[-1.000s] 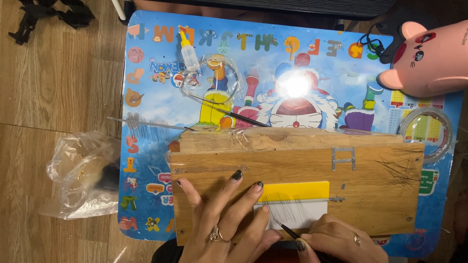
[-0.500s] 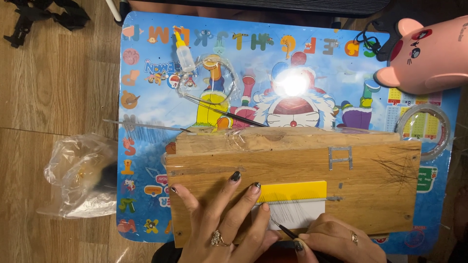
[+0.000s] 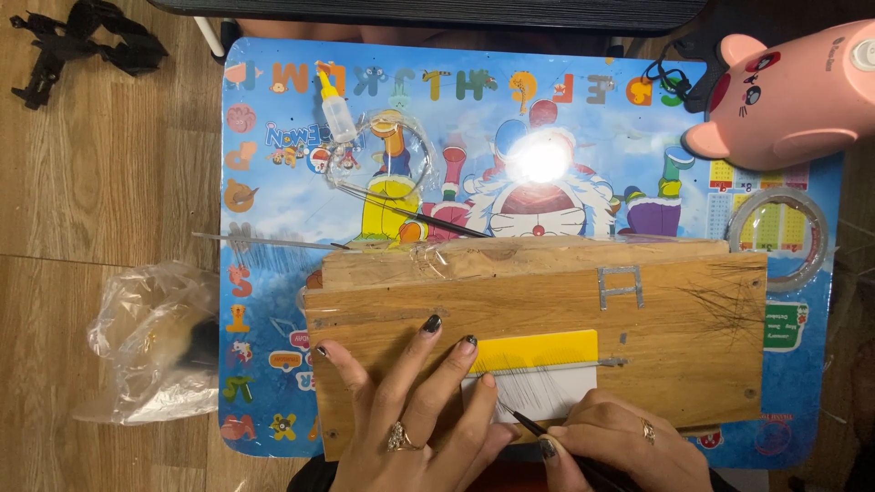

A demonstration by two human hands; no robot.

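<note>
My left hand (image 3: 415, 410) lies flat, fingers spread, on the wooden board (image 3: 547, 319); my right hand (image 3: 620, 446) pinches a thin dark tool (image 3: 529, 425) over the white card (image 3: 533, 394).

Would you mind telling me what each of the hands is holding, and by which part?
The right hand pinches thin dark tweezers near their rear end. The left hand holds nothing, pressing flat on the wooden board.

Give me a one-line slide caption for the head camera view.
Left hand steadies a yellow-and-white card on a wooden board while the right hand works with tweezers.
</note>
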